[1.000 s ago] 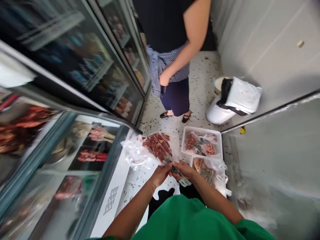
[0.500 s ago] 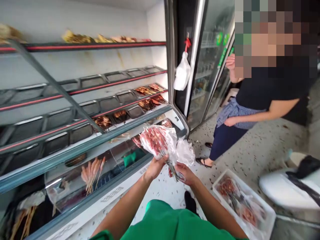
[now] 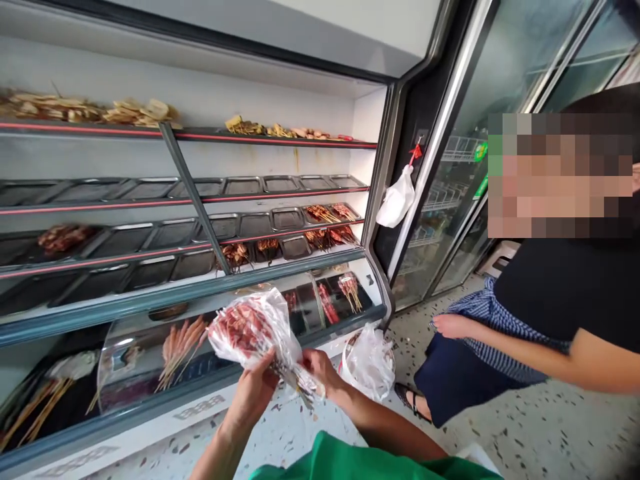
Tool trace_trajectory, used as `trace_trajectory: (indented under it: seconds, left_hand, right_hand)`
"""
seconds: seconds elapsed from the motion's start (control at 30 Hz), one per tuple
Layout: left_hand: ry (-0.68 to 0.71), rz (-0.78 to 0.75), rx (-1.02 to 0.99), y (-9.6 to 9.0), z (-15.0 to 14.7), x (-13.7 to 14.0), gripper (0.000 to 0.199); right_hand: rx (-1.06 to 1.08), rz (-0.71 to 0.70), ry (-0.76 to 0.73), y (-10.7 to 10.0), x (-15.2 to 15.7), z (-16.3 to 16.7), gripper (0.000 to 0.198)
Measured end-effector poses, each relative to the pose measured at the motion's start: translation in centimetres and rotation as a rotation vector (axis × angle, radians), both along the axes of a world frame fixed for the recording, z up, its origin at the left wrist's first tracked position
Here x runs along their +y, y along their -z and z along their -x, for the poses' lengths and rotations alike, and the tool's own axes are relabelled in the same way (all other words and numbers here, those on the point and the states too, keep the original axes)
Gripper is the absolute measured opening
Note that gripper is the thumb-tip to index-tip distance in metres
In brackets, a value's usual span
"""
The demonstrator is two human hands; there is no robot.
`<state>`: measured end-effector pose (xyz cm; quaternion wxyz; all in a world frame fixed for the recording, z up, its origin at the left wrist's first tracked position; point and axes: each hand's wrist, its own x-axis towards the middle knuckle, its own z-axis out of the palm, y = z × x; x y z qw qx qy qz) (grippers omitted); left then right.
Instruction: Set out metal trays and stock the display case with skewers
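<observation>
A clear plastic bag of raw meat skewers (image 3: 245,327) is held out in front of me, meat end to the left, stick ends pointing down right. My left hand (image 3: 257,387) is closed around the sticks just below the meat, through the plastic. My right hand (image 3: 323,375) grips the loose plastic by the stick ends; its fingertips are partly hidden behind the bag. Just beyond the bag stands the display fridge (image 3: 200,293), with pale skewers (image 3: 183,340) and red meat skewers (image 3: 350,291) behind its lower curved glass.
Metal trays (image 3: 135,237) line the fridge shelves, some with skewers. A bin with a white plastic liner (image 3: 369,363) stands on the floor by the fridge corner. A white bag (image 3: 397,198) hangs on the frame. Close on the right stands a person in a dark top (image 3: 575,293).
My view has swung left and up. Both hands have brought the bag left along the fridge front, still holding it. The white crate on the floor has left the view.
</observation>
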<state>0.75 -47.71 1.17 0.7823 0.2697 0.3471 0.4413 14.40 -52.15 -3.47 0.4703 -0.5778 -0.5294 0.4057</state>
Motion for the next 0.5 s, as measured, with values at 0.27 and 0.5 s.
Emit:
trace_trajectory:
  seconds: [0.27,0.5]
  left_hand:
    - [-0.224,-0.006,-0.028,-2.0,2.4,0.4,0.024]
    - [-0.260,-0.011,0.024,-2.4,6.8,1.4,0.023]
  right_hand:
    - [-0.668,-0.304,0.162,-2.3,2.6,-0.9,0.019]
    - [-0.949,-0.199,0.080,-2.4,6.3,1.3,0.007]
